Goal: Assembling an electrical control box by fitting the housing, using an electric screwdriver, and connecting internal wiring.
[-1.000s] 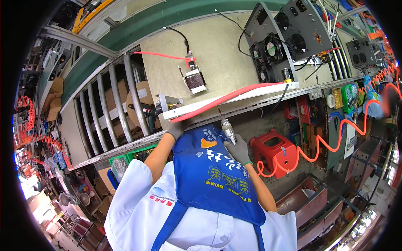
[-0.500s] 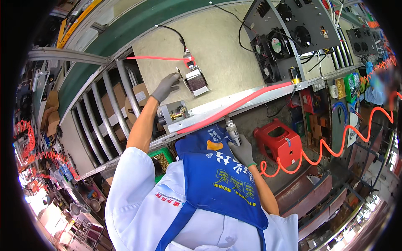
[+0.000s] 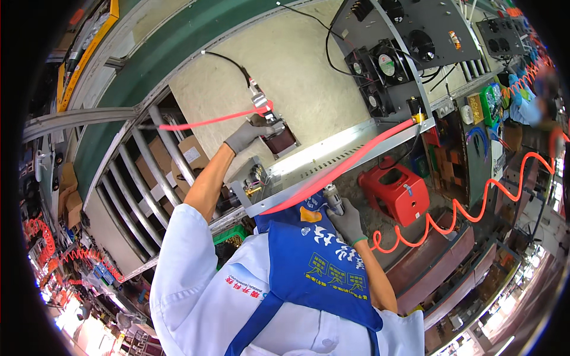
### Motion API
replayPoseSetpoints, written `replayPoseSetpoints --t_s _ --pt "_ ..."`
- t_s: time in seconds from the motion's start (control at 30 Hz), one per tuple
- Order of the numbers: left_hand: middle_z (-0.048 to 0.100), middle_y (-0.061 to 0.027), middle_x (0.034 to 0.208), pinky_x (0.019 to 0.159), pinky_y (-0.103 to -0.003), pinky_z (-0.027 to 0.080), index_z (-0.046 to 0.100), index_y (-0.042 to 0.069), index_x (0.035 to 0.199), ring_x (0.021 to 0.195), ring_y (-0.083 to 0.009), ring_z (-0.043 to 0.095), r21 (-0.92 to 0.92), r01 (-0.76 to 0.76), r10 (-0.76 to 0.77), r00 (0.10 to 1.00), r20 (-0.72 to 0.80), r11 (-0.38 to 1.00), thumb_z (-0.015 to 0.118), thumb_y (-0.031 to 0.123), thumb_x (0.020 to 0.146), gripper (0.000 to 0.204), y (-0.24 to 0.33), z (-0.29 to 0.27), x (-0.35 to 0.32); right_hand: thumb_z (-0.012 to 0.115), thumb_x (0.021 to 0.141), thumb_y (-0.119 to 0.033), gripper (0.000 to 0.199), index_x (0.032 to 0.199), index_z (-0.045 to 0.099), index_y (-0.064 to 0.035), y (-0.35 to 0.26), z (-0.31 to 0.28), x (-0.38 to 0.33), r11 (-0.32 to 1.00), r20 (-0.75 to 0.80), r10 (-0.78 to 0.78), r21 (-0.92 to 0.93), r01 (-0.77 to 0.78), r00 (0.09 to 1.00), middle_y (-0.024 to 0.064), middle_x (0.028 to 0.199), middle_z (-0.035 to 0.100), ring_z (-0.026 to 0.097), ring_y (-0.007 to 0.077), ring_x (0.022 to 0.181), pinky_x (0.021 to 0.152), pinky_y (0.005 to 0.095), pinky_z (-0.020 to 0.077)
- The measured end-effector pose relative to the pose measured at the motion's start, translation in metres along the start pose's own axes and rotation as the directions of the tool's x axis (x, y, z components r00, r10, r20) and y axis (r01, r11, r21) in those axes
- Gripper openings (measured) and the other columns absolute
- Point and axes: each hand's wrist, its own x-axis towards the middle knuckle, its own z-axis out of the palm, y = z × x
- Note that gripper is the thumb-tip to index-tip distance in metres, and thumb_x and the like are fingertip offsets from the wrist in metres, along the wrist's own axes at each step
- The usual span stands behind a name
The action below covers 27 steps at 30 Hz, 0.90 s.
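Left hand (image 3: pixel 248 134), grey glove, is up at centre-left of the frame w/ the arm stretched out, fingers curled over a small dark-red block unit (image 3: pixel 279 140) sitting on the beige counter (image 3: pixel 297 65). Clamped or just resting on it? Can't tell from this angle. A metal connector w/ a black cable (image 3: pixel 228 59) stands right above that unit, and a straight orange air hose (image 3: pixel 202 124) runs off toward the left of the frame, passing right by the glove.

Right hand (image 3: pixel 347 224), also grey-gloved, sits lower centre, fist closed around a silver pneumatic driver (image 3: pixel 333 197), tip end pointing up toward the counter's metal front rail (image 3: pixel 332 160). A coiled orange hose (image 3: pixel 475 202) loops away from it to the right of the frame. A second orange hose line (image 3: pixel 356 160) lies along the rail, diagonal, just above the driver.

Small metal part w/ brass fittings (image 3: pixel 256 181) sits at the near edge of the counter, between the two hands, touching neither.

Red plastic stool (image 3: pixel 395 193) is right of centre, near the right hand. Grey panel w/ black fans (image 3: pixel 386 65) stands at upper right of the frame. Roller rack (image 3: pixel 142 172) w/ cardboard boxes (image 3: pixel 190 153) fills centre-left, beside the left forearm. Blue apron (image 3: pixel 314 261) and white coat sleeves at bottom centre.
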Motion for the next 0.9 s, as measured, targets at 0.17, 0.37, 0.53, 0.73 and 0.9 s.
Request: replayPoseSetpoints --t_s 0.17,0.37,0.53,0.73,0.9 --pt "0.067 -0.0094 0.115 0.091 -0.031 0.050 0.061 0.001 0.122 0.101 -0.0162 0.063 0.077 0.029 -0.015 0.985 -0.169 0.997 0.079 0.015 0.079 0.049 -0.017 -0.004 0.007 0.073 0.080 -0.026 0.036 0.106 0.060 -0.0042 -0.009 -0.001 0.000 1.000 -0.011 0.027 0.005 -0.027 1.000 0.0183 0.091 0.068 0.069 0.0295 0.085 0.075 0.0390 0.0514" --pt "0.066 -0.0134 0.116 0.093 -0.031 0.048 0.059 -0.009 0.123 0.104 -0.0186 0.062 -0.023 0.080 -0.082 0.988 -0.132 0.997 0.077 0.024 0.080 0.057 -0.039 -0.006 0.015 0.074 0.081 -0.022 0.038 0.110 0.060 -0.0023 -0.010 0.000 0.001 0.998 0.011 0.057 -0.007 -0.056 0.998 0.0158 0.091 0.069 0.064 0.0188 0.082 0.077 0.0362 0.0507" --pt "0.066 -0.0138 0.115 0.094 -0.031 0.047 0.057 -0.010 0.124 0.105 -0.0190 0.061 -0.086 0.131 -0.131 0.991 0.004 0.988 0.075 0.026 0.081 0.059 -0.037 0.009 0.020 0.073 0.081 -0.024 0.034 0.104 0.060 -0.0025 -0.007 0.009 0.002 0.998 -0.036 0.038 0.055 -0.036 0.999 0.0164 0.087 0.066 0.064 0.0200 0.080 0.074 0.0362 0.0500" --pt "0.066 -0.0117 0.111 0.090 -0.030 0.047 0.058 -0.008 0.123 0.101 -0.0170 0.061 -0.077 0.148 -0.140 0.985 0.101 0.986 0.075 0.029 0.080 0.059 -0.051 0.013 0.025 0.074 0.081 -0.024 0.036 0.106 0.061 -0.0020 0.000 0.013 0.005 0.998 -0.041 0.056 0.041 -0.055 0.998 0.0156 0.091 0.068 0.065 0.0197 0.082 0.076 0.0354 0.0504" --pt "0.063 -0.0090 0.122 0.098 -0.033 0.045 0.054 -0.004 0.132 0.111 -0.0163 0.059 -0.052 0.228 -0.218 0.963 0.161 0.972 0.070 0.021 0.083 0.057 -0.054 0.008 0.026 0.074 0.082 -0.025 0.037 0.107 0.061 -0.0020 0.004 0.016 0.009 0.996 -0.033 0.072 0.062 -0.069 0.997 0.0154 0.091 0.069 0.066 0.0196 0.083 0.076 0.0350 0.0505"
